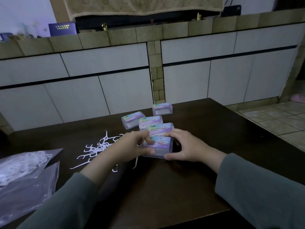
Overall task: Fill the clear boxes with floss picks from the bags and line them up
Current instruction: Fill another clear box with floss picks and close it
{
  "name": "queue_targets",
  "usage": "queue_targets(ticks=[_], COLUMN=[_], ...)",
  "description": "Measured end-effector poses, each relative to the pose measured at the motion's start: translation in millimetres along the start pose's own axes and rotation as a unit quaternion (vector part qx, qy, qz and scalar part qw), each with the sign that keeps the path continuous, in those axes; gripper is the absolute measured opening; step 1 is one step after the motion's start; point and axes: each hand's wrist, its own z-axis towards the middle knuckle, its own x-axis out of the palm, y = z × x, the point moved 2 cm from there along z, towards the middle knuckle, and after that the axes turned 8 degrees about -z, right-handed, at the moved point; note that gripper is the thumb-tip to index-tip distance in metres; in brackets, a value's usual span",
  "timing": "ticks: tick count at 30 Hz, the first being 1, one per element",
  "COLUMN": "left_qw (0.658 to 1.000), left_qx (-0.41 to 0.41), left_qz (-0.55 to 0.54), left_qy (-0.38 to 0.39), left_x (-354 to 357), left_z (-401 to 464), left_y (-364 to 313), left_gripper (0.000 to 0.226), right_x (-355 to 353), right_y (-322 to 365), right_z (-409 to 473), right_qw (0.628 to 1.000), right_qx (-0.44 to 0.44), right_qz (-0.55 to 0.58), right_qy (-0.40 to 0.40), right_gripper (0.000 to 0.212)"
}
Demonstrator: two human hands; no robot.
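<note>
Clear plastic box [156, 148] sits at the table's [206, 129] centre, lid on, with a pastel rainbow label on top; label print too blurred to read. Both hands are on it. Left hand [132, 146]: fingers curled over the lid's left end, thumb on the near edge, so that grip is clamped on the box. Right hand [184, 147]: fingers curled round the far right corner, thumb pressed to the near right corner, also gripping it.

Box count: 5 in total. Four more closed boxes with the same label stand behind the held one: nearest [160, 128] just behind it, next [150, 122] touching that one, another [132, 119] to the left, and the last [162, 109] apart at the far edge.

Loose white floss picks [99, 148] lie scattered in a heap left of the held box, partly under the left wrist; too tangled to count.

Two clear bags at the table's left edge: one [21, 164] holds white picks, the other [28, 195] lies nearer with contents unclear.

Dark blue booklet [61, 28] with gold writing stands on the tiled ledge behind, unreadable.
</note>
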Motion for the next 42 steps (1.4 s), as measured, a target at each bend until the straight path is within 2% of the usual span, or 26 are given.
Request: queue_targets(ticks=[10, 14, 18, 21, 25, 29, 32, 36, 39, 42], left_qw=[1.0, 0.987, 0.959, 0.95, 0.942, 0.941, 0.938, 0.967, 0.971, 0.982], left_qx=[0.019, 0.089, 0.146, 0.154, 0.15, 0.151, 0.148, 0.135, 0.132, 0.118], left_qz=[0.017, 0.133, 0.242, 0.269, 0.295, 0.301, 0.309, 0.214, 0.196, 0.147], left_qy=[-0.002, 0.005, 0.035, 0.048, 0.049, 0.045, 0.05, 0.022, 0.035, 0.032], left_x=[12, 12, 13, 17, 21, 23, 24, 16, 11, 9], left_z=[20, 19, 18, 22, 23, 21, 22, 27, 33, 33], left_y=[-16, -16, -15, -16, -19, -22, -24, -26, -28, -23], left_gripper=[0.024, 0.033, 0.052, 0.06, 0.061, 0.059, 0.057, 0.045, 0.043, 0.031], right_x=[-16, -15, -14, -13, -14, -16, -18, -19, -19, -17], right_y=[-18, -21, -20, -20, -22, -22, -22, -21, -21, -23], right_z=[-3, 0, 2, 3, 4, 4, 4, 3, 2, 2], right_qw=[0.998, 0.997, 0.994, 0.99, 0.986, 0.986, 0.985, 0.987, 0.987, 0.986], right_qx=[0.028, 0.052, 0.037, 0.025, 0.027, 0.027, 0.03, 0.031, 0.039, 0.042], right_qz=[0.041, 0.048, 0.094, 0.126, 0.144, 0.142, 0.14, 0.128, 0.122, 0.13], right_qy=[0.03, 0.04, 0.05, 0.057, 0.074, 0.089, 0.099, 0.095, 0.102, 0.093], right_gripper=[0.078, 0.089, 0.081, 0.073, 0.072, 0.061, 0.06, 0.057, 0.055, 0.056])
